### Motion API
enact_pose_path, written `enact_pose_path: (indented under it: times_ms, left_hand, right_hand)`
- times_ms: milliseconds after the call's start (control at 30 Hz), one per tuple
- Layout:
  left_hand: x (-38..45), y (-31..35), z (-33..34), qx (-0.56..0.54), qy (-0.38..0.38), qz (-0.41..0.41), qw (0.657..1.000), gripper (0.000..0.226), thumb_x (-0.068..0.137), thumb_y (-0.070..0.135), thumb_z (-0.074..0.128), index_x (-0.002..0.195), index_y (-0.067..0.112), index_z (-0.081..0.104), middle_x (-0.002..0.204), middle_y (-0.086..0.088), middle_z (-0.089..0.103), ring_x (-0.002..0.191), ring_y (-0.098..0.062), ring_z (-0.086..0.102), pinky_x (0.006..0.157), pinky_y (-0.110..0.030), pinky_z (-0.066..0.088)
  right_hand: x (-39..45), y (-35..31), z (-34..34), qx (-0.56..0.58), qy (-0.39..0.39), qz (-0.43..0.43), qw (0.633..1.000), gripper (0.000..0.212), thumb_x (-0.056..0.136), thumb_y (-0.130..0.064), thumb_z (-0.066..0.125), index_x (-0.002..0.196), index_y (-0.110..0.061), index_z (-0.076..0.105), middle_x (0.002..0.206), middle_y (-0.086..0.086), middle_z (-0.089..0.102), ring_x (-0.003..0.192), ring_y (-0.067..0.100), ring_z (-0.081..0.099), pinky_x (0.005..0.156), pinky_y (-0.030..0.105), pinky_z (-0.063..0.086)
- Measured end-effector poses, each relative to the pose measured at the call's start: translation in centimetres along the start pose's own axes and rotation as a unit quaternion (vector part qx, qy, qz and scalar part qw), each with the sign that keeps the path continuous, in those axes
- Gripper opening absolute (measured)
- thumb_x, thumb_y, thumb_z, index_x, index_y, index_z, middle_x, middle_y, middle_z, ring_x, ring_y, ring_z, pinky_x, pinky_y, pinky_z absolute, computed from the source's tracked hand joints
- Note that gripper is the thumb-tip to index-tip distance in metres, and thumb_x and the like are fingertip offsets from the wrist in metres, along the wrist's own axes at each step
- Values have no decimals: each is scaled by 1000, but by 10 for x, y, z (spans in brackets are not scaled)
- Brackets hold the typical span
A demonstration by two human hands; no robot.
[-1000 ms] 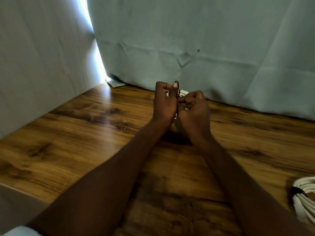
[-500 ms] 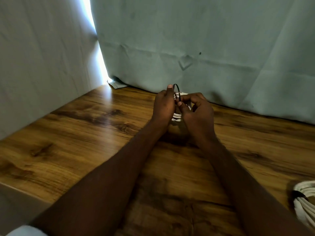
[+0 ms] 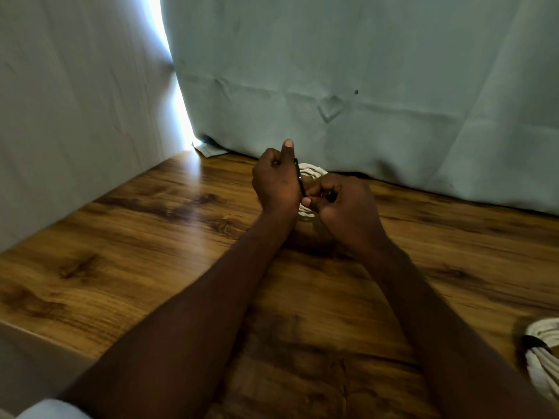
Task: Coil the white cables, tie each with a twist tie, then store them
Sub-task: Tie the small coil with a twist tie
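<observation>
Hands meet at table [image 3: 127, 267] centre: left hand [image 3: 276, 184] pinching black twist tie [image 3: 300, 179], right hand [image 3: 344, 207] gripping coiled white cable [image 3: 311, 172] (mostly hidden). Second tied coil [image 3: 544, 352] at 4 o'clock.

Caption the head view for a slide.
Both hands, left and right, fasten a dark twist tie around a coiled white cable.

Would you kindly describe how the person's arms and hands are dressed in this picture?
Both forearms are bare from wrist to elbow. The left hand and right hand wear no gloves; no rings, watch or bracelets show. A white fabric sleeve edge shows at the left arm's lower end.
</observation>
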State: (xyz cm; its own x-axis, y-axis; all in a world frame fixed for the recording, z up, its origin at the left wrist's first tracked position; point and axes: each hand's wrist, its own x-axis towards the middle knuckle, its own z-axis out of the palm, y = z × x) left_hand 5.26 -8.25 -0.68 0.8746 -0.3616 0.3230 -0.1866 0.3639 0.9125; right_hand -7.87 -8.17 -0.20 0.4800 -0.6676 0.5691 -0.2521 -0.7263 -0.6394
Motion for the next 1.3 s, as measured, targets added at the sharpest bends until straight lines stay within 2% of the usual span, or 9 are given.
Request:
enact_pose_path:
  times_ms: [200, 400, 567, 733, 867, 967, 1033, 1133, 1300]
  left_hand:
    - [-4, 4, -5, 30, -52, 74, 995, 57, 103, 53, 52, 67, 9, 53, 60, -10, 52, 58, -13, 48, 60, -42, 46]
    - [-29, 12, -4, 45, -164, 184, 968, 55, 109, 40, 50, 61, 13, 52, 53, -12, 45, 51, -14, 40, 51, -39, 33]
    - [-34, 11, 5, 57, -161, 139, 975, 54, 110, 39, 46, 60, 19, 47, 52, -5, 45, 51, -14, 43, 52, -38, 37]
    - [-2, 4, 1, 22, -65, -100, 993, 55, 105, 44, 49, 59, 18, 65, 58, -3, 65, 65, -28, 66, 69, -41, 55]
    - [-2, 10, 0, 24, -109, -108, 988, 47, 102, 41, 62, 63, 14, 63, 53, 0, 58, 49, -12, 55, 54, -24, 45]
    - [-10, 12, 2, 1, -161, -104, 981, 43, 98, 39, 69, 66, 12, 58, 62, -11, 53, 54, -17, 51, 49, -23, 41]
    - [-12, 13, 2, -2, -170, -95, 981, 45, 95, 40, 73, 64, 14, 54, 62, -9, 51, 58, -20, 49, 50, -24, 41]
    - [-12, 11, -1, -3, -166, -67, 984, 49, 94, 39, 74, 61, 15, 48, 55, -5, 48, 51, -18, 47, 50, -27, 41]
    - [-14, 7, -5, 8, -197, 52, 979, 45, 98, 28, 69, 65, 2, 54, 55, -14, 50, 49, -14, 46, 52, -30, 42]
  right_hand:
    - [0, -13, -7, 89, 61, -14, 994, 11, 82, -7, 81, 89, -16, 80, 87, -9, 76, 80, 2, 69, 75, 22, 52]
    - [2, -26, -29, 221, 131, 38, 966, 11, 88, -1, 75, 98, -2, 80, 86, 4, 79, 79, 7, 75, 74, 20, 59]
    - [3, -23, -43, 270, 114, 118, 949, 11, 92, 0, 71, 99, 6, 77, 74, 1, 72, 60, -3, 65, 56, 12, 47]
    - [-2, -7, -20, -75, -10, 42, 996, 2, 81, -25, 80, 83, -25, 80, 80, -7, 75, 77, 11, 68, 72, 36, 56]
    - [-6, -8, -7, -202, -31, 74, 976, 23, 82, -39, 71, 98, -27, 81, 97, -4, 76, 89, 21, 68, 76, 38, 58]
    - [-4, -7, -5, -226, -33, 93, 969, 35, 77, -46, 61, 99, -25, 79, 95, -4, 75, 83, 19, 67, 71, 38, 60]
    - [-5, -5, -5, -210, -36, 89, 973, 38, 75, -47, 59, 96, -24, 80, 92, -4, 75, 80, 17, 67, 70, 38, 60]
    - [-4, -8, -10, -95, -35, 74, 992, 13, 82, -26, 73, 89, -23, 84, 82, -7, 77, 75, 10, 70, 71, 35, 60]
    - [2, -25, -26, 72, 87, 50, 992, 7, 88, -12, 77, 88, -15, 83, 76, -6, 77, 73, 4, 74, 74, 26, 61]
